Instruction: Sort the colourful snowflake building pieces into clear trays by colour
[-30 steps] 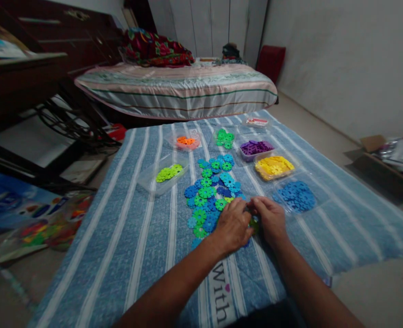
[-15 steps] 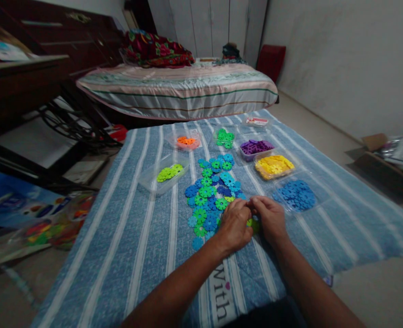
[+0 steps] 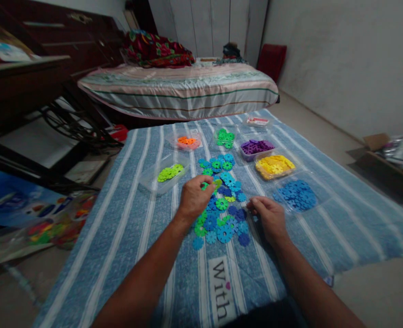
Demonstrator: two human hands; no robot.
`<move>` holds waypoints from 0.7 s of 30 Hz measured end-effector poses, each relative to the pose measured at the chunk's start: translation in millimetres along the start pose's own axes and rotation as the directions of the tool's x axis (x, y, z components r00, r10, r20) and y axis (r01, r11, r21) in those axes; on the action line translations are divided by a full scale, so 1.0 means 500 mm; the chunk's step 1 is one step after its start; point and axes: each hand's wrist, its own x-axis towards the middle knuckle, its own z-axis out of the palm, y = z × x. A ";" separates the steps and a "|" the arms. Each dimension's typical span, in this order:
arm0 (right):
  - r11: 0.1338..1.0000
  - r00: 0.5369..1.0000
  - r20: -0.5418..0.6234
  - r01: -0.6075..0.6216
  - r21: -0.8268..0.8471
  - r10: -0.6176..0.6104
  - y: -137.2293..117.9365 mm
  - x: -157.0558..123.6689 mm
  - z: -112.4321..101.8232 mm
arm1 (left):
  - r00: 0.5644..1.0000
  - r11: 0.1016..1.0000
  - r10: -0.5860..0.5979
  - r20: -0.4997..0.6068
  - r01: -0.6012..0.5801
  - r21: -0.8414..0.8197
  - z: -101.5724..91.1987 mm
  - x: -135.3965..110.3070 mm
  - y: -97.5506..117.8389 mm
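Left hand (image 3: 193, 198): we pinch a green notched disc (image 3: 206, 185), frame centre.
Right hand (image 3: 270, 217): curled beside the pile (image 3: 226, 233); we can't tell its grip.

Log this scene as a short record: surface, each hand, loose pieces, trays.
Surface: striped cloth
Left: left hand pinches a green disc above the loose pile
Right: right hand rests on the cloth beside the pile; grip unclear
Pieces: blue and green discs
Trays: lime tray, orange tray, green tray, purple tray, yellow tray, blue tray, each one colour
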 end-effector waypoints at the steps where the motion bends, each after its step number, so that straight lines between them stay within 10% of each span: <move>1: 1.000 1.000 0.004 0.003 -0.001 -0.003 0.000 0.000 0.000 | 0.998 0.998 0.026 -0.062 -0.022 0.065 -0.029 0.018 -0.004; 8: 0.999 1.000 0.010 -0.006 -0.032 0.006 -0.001 -0.001 0.001 | 0.931 0.881 0.222 -0.289 -0.065 0.468 -0.141 0.072 -0.029; 21: 0.996 0.998 0.057 0.018 -0.092 -0.013 0.009 0.000 0.000 | 0.934 0.803 0.193 0.300 -0.326 0.499 0.080 -0.046 -0.017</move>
